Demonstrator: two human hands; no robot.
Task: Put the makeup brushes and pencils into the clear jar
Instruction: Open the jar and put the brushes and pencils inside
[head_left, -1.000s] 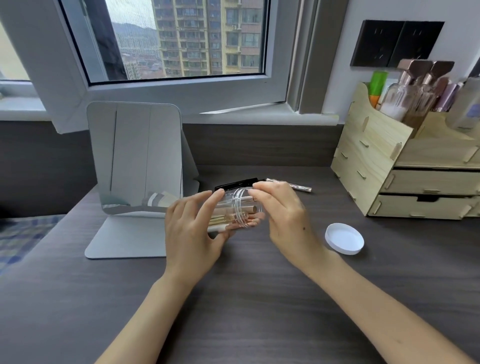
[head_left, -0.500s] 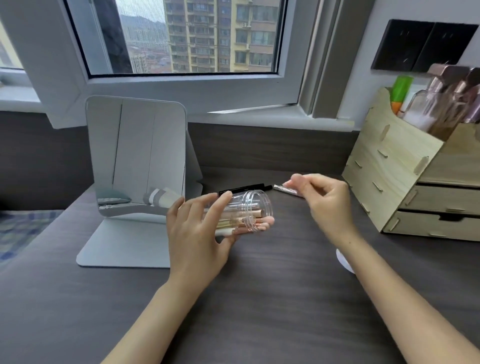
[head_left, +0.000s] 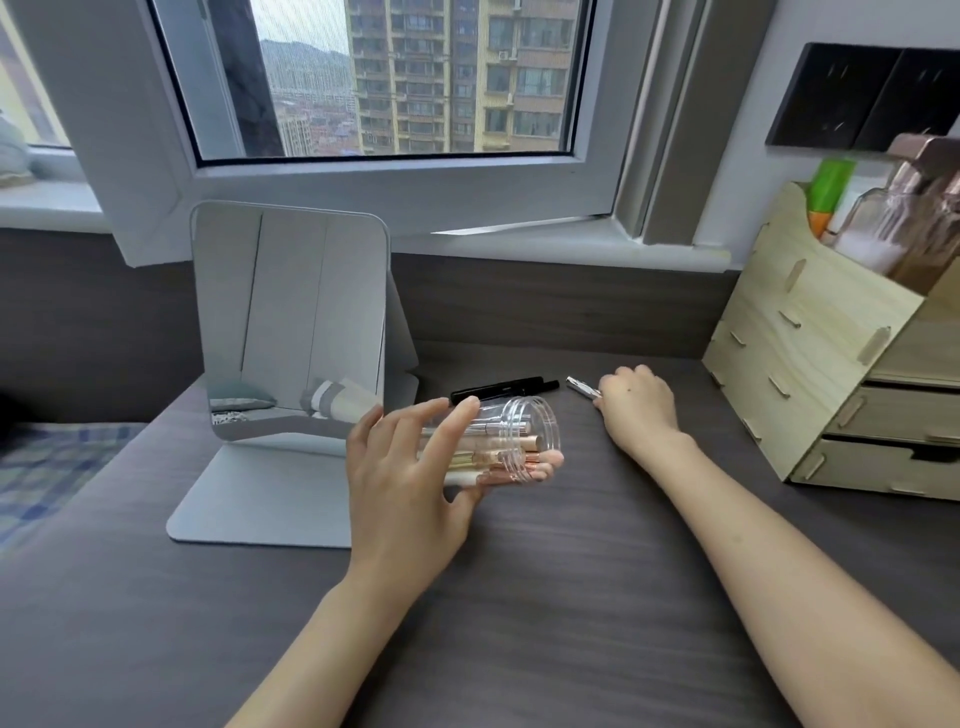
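My left hand (head_left: 410, 483) grips the clear jar (head_left: 511, 439), tipped on its side above the desk with its open mouth facing right. Several makeup brushes (head_left: 483, 460) with pale and rose-gold handles lie inside it. My right hand (head_left: 636, 405) rests on the desk further back, fingers closed over a silver pencil (head_left: 581, 387) whose left end sticks out. A black pencil (head_left: 501, 389) lies on the desk just behind the jar.
A standing mirror (head_left: 288, 322) on a flat base is at the left. A wooden drawer organiser (head_left: 810, 364) with bottles stands at the right. The open window sash (head_left: 395, 182) overhangs the back of the dark desk (head_left: 571, 597).
My right hand left the jar mouth and reached back right onto the silver pencil. The jar stays tipped in my left hand. The white lid is out of sight now.
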